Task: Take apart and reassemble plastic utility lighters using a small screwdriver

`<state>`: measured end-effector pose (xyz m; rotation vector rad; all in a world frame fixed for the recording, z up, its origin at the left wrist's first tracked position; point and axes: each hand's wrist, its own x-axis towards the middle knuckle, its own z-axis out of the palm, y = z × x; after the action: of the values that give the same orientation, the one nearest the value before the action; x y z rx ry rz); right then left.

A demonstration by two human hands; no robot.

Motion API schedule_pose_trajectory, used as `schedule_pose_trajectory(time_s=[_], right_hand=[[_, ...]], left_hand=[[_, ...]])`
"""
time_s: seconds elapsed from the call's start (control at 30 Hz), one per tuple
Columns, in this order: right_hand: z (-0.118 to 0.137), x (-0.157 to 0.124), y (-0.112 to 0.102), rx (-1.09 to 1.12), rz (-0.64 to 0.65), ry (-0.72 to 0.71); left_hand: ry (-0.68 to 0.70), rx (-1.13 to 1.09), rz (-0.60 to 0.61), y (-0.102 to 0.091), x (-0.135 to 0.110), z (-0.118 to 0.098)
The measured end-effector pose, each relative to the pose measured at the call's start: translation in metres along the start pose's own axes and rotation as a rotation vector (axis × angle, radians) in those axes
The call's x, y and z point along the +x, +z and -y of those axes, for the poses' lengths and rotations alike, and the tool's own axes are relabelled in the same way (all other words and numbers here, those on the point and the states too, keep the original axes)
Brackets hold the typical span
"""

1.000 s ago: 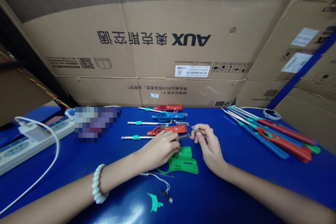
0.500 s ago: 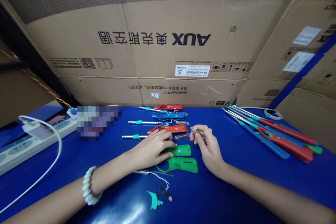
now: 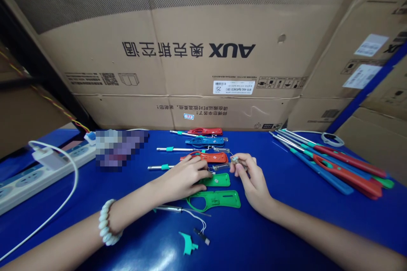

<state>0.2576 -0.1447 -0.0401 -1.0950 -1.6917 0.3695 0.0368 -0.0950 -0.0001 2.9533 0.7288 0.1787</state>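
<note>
My left hand rests on the blue table with its fingers curled over the end of a green plastic shell half. A second green shell half with a trigger loop lies just in front of it. My right hand pinches a small metal part between thumb and fingers, close to a clear tube piece. Behind the hands lie an orange lighter, a blue lighter and a red lighter, each with a metal rod. A teal trigger piece and a white wire with a black end lie near me.
Several long red, blue and green lighters are heaped at the right. A white power strip with a cable sits at the left, beside a blurred patch. Big cardboard boxes wall off the back. A tape ring lies far right.
My left hand slid a little left along the green shell half. The right hand with its small part stayed almost still. The view shifted slightly.
</note>
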Motion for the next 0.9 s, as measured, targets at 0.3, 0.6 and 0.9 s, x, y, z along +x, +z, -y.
schedule_pose_trajectory(time_s=[0.3, 0.6, 0.9], right_hand=[[-0.002, -0.001, -0.003, 0.04, -0.012, 0.028], [0.0, 0.0, -0.003, 0.062, -0.019, 0.024], [0.002, 0.002, -0.004, 0.04, -0.016, 0.007]], left_hand=[[0.018, -0.124, -0.043, -0.006, -0.001, -0.011], [0.06, -0.176, 0.025, 0.003, -0.002, -0.027], [0.025, -0.045, 0.027, 0.002, 0.001, -0.014]])
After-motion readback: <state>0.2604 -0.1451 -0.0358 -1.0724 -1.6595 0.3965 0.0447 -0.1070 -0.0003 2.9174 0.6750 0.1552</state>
